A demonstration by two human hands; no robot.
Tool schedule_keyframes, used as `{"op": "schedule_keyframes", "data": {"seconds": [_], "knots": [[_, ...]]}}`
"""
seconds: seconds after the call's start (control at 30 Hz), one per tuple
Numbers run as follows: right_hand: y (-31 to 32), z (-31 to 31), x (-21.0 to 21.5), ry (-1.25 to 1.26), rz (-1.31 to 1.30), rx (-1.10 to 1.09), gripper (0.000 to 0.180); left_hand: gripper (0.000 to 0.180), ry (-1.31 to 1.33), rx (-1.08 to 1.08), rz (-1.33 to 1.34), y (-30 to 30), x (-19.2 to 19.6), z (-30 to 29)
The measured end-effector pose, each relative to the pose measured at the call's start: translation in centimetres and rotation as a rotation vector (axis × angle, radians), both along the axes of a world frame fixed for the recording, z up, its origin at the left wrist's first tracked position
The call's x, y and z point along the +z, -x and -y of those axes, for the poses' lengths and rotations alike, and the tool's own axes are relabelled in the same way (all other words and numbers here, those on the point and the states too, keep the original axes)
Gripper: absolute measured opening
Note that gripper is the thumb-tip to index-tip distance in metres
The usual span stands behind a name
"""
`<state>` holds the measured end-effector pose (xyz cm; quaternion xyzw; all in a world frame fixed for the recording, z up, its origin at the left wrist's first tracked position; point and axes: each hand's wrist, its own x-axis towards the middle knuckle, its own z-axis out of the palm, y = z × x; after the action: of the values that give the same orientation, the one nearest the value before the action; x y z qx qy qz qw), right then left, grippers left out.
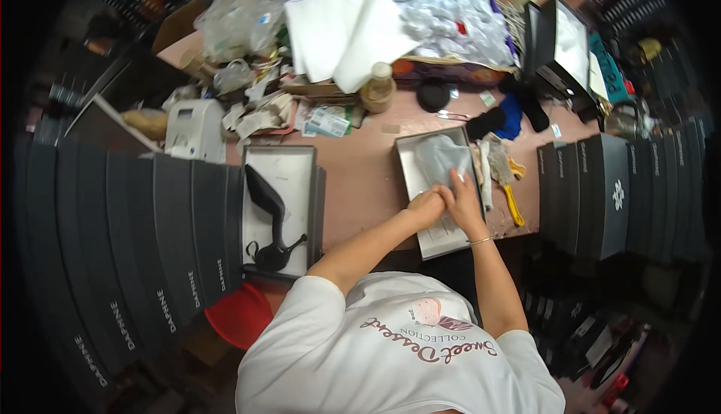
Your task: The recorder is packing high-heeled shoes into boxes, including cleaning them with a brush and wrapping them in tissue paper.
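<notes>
An open shoe box (402, 165) stands in front of me, right of the middle. In it lies a whitish translucent plastic bag (441, 156); what the bag wraps cannot be made out. My left hand (426, 207) is closed at the bag's near end, over the box. Close against it, my right hand (463, 200) has its fingers stretched out along the bag. To the left, a black high-heeled shoe (270, 215) rests on its side in another open shoe box (300, 162), with no hand near it.
Dark shoe boxes (169, 219) line the left side, and more boxes (607, 196) stand at the right. A yellow-handled brush (513, 204) lies right of the open box. At the back are a jar (378, 91), white sheets (338, 27) and crumpled white paper (458, 24).
</notes>
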<state>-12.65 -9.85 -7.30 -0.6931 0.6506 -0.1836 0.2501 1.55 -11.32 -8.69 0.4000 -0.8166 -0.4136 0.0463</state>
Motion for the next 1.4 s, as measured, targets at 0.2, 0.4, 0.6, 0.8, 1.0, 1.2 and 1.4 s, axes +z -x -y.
{"op": "schedule_keyframes", "data": {"seconds": [0.2,0.4,0.6,0.8,1.0,1.2,1.4], "knots": [[0.2,2.2,-2.0,-0.158,-0.219,0.051,0.048,0.026,0.606,-0.019,0.104,-0.1,-3.0,-2.8],[-1.1,6.4,6.5,0.055,-0.288,0.229,0.030,0.029,0.354,0.177,-0.324,-4.3,1.4,-1.1],[-7.6,21.0,12.5,0.602,-0.237,0.411,0.035,0.020,0.119,0.493,-0.498,-10.0,5.1,-4.2],[-10.7,32.4,8.5,0.757,-0.794,0.703,0.058,0.022,0.016,0.615,-0.522,-11.5,4.3,-9.1],[-11.0,32.9,10.6,0.474,-0.771,0.966,0.059,0.022,-0.014,0.729,-0.479,-13.4,3.8,-10.9],[-12.2,33.6,7.1,0.610,-0.642,0.957,0.041,0.021,-0.020,0.727,-0.484,-13.6,3.8,-9.9],[-13.6,35.3,9.8,0.562,-0.632,0.938,0.005,0.020,-0.008,0.783,-0.493,-14.3,4.1,-10.6]]}}
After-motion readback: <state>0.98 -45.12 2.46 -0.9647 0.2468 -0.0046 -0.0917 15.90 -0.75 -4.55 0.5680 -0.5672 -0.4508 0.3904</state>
